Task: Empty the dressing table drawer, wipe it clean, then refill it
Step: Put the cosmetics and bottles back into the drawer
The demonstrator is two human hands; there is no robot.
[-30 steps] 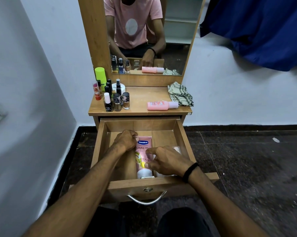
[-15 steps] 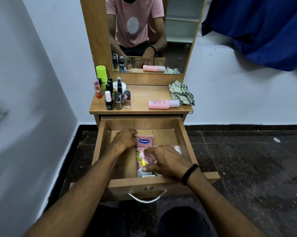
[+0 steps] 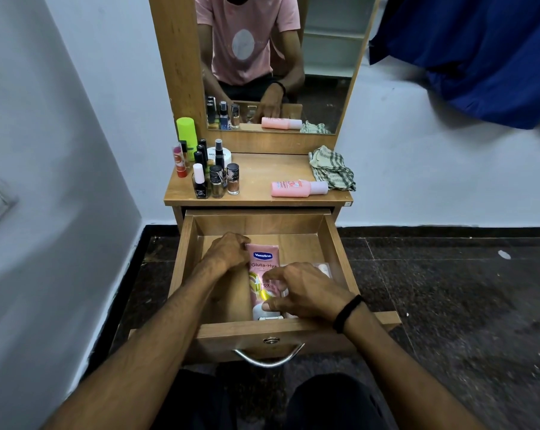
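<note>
- Down in the open drawer (image 3: 333,243), pulled well out from under the dressing table, a pink tube (image 3: 263,262) lies flat on the wooden bottom; its white cap points toward the drawer front and its flat end toward the back.
- At the tube's far end sits the left hand (image 3: 228,252), fingers curled, knuckles up, touching the tube's left edge; whether it actually grips the tube I cannot tell, since the fingertips are hidden.
- Over the near half of the tube comes the right hand (image 3: 307,290); its forefinger is bent onto the printed middle and its thumb presses near the cap, so the tube is pinched in a narrow hold between them; a black wristband (image 3: 348,313) circles that wrist.
- Just right of the tube, partly under the right hand, lies something pale and clear; it is too blurred to name.
- A curved metal handle (image 3: 269,357) hangs on the drawer front.
- On the table top (image 3: 262,178) stands a cluster of small bottles (image 3: 216,181) at the left, with a green can (image 3: 186,130) and a white jar (image 3: 224,154) behind them; a pink bottle (image 3: 292,188) lies on its side at the right, its cap touching a checked cloth (image 3: 332,171).
- A mirror (image 3: 327,54) rises behind; a blue cloth (image 3: 479,57) hangs at the upper right.
</note>
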